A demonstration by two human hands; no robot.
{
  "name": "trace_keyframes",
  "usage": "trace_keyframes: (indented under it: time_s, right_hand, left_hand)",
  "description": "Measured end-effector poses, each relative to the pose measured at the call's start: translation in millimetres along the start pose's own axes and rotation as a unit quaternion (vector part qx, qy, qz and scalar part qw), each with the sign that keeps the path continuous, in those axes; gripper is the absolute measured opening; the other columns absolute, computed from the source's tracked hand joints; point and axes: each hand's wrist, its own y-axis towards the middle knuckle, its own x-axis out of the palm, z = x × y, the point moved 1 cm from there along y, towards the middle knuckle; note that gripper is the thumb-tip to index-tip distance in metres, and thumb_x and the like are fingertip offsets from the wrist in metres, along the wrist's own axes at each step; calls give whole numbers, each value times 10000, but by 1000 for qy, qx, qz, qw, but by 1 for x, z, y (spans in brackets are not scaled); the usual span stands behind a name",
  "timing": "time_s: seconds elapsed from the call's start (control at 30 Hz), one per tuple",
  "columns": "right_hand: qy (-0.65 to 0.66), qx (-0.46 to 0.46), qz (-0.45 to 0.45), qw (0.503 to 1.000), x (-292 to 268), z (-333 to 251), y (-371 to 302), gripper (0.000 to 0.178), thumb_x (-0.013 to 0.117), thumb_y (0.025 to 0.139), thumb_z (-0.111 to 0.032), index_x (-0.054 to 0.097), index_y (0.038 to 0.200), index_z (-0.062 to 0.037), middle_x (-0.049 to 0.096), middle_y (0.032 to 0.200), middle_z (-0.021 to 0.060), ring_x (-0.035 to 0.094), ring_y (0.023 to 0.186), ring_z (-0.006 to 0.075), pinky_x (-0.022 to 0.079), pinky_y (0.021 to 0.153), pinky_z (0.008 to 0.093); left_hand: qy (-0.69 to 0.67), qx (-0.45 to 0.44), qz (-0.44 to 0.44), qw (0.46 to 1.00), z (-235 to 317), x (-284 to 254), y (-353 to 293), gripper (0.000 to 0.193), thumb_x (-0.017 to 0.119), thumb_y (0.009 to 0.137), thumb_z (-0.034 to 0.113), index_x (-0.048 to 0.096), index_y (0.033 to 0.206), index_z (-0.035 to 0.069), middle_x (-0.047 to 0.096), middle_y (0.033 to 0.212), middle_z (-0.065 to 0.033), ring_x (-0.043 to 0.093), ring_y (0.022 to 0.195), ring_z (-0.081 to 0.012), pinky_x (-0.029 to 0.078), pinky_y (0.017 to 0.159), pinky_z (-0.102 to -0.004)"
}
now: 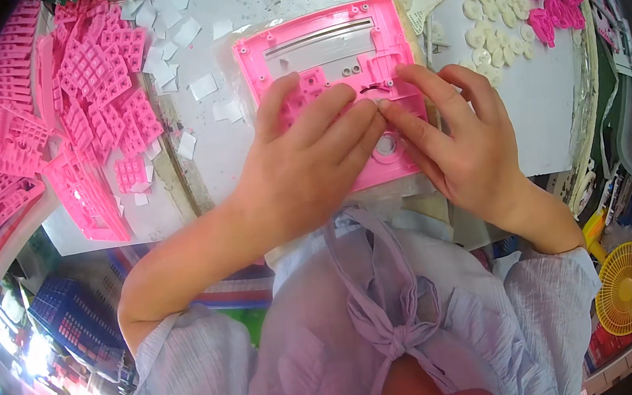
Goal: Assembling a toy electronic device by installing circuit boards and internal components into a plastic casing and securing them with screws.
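A pink panel (331,61) lies flat on the tabletop (550,113) in the upper middle of the frame, its long axis running left to right, tilted a little so the right end sits higher. Both hands rest on its lower half. The left hand (304,167) comes in from the lower left, fingers (321,114) stretched almost flat and pressed on the panel's ribbed section, gripping nothing. The right hand (468,147) comes from the lower right, its fingers (413,91) likewise extended and pressing down, closed around nothing. The fingertips of the two hands meet near the panel's centre, just above a round opening (387,145); neither hand is clearly nearer to it. A small dark part sits between the fingertips, too small to identify. Pink grids (83,100) pile at the upper left, white discs (485,34) at the upper right.
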Motion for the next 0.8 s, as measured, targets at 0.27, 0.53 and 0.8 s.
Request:
trace_keyframes:
  time_s: [0.27,0.53,0.8]
  right_hand:
    - [-46,-23,-48,998,-7,2,5,487,761,737,-150,710,1221,-125,579,1370,85,542,1112,346,486,883,422]
    - [161,-26,54,985,-24,39,16,305,757,808,-85,744,1111,-58,685,1134,105,618,973,283,513,811,364]
    - [150,-13,99,984,-13,33,12,274,759,783,-5,752,1053,-48,699,1056,98,630,866,260,517,777,356]
  left_hand:
    - [31,29,-40,998,1,-9,6,388,663,810,171,704,1192,120,634,1241,0,584,1188,-185,292,1129,-540]
    - [38,35,-17,999,-1,-8,5,392,658,817,165,691,1205,213,636,1187,28,591,1173,-160,269,1134,-545]
    - [29,24,1,999,-1,-4,4,402,646,811,174,694,1208,212,643,1176,27,609,1144,-161,256,1137,-553]
